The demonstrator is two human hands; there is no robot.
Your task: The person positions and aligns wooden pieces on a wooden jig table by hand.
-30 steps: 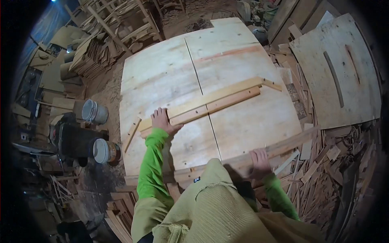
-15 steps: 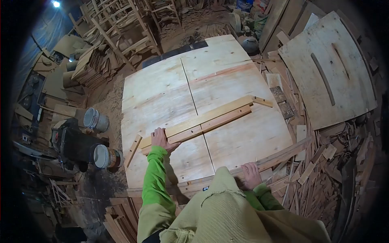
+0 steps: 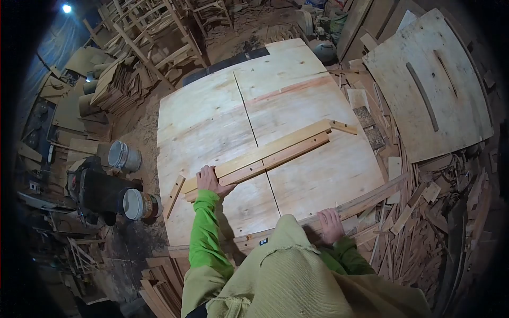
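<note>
My left hand (image 3: 208, 180) is closed over the left part of two long wooden strips lying side by side on the plywood tabletop (image 3: 212, 127). Its fingers reach across the far strip (image 3: 286, 141), and the thumb points right along the nearer strip (image 3: 297, 151), which has dark holes. A short wooden piece (image 3: 174, 197) lies at an angle by the left end. Another short piece (image 3: 343, 127) angles off the right end. At the tabletop's near edge, my right hand (image 3: 330, 225) rests with its fingers lying flat on the edge rail (image 3: 360, 205).
White buckets (image 3: 124, 156) and a dark machine (image 3: 90, 185) stand on the left. A slotted board (image 3: 429, 87) leans at the right above piled wood scraps (image 3: 419, 233). Stacked boards (image 3: 119, 87) and wooden frames (image 3: 169, 42) are at the back left.
The view has shifted slightly. Both hands and the wooden strips keep their places on the tabletop.
</note>
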